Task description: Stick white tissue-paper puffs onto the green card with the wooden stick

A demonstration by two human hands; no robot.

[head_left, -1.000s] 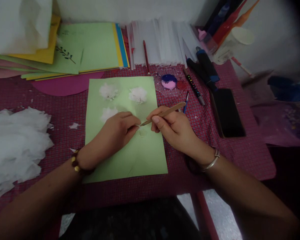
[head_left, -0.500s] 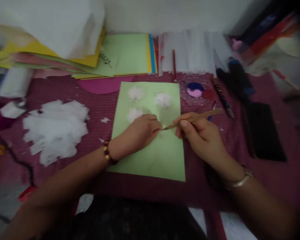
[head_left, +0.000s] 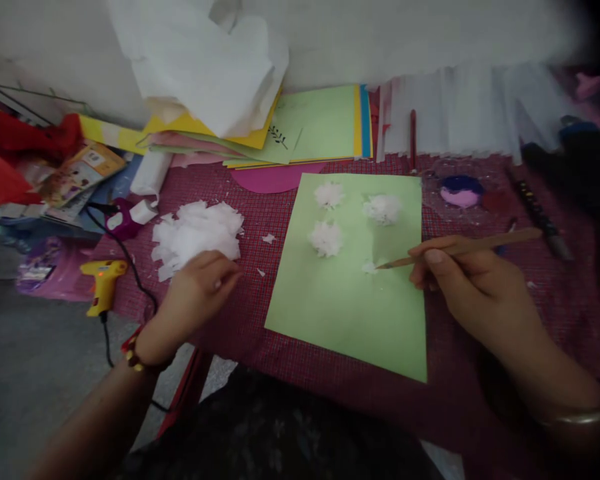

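My right hand (head_left: 473, 287) grips a wooden paintbrush (head_left: 480, 245) like a pen. The brush tip touches or nearly touches a small white paper piece (head_left: 369, 267) on the light green sheet (head_left: 345, 307). Three ruffled white paper flowers, one of them the lower-left flower (head_left: 327, 239), sit on the sheet's upper half. My left hand (head_left: 197, 293), its fingers curled in, is over the near edge of a heap of white paper pieces (head_left: 195, 230). Whatever those fingers may hold is hidden.
A yellow glue gun (head_left: 103, 280) with a black cord lies at the left table edge. Behind are stacked coloured papers (head_left: 325, 123) and white strips (head_left: 460, 113). Blue and pink paint (head_left: 461, 191) sits right of the sheet, near a dark patterned pen (head_left: 537, 210).
My left hand has left the green sheet and moved to the white heap. The brush stays at the small white piece, now uncovered. The view has swung left.
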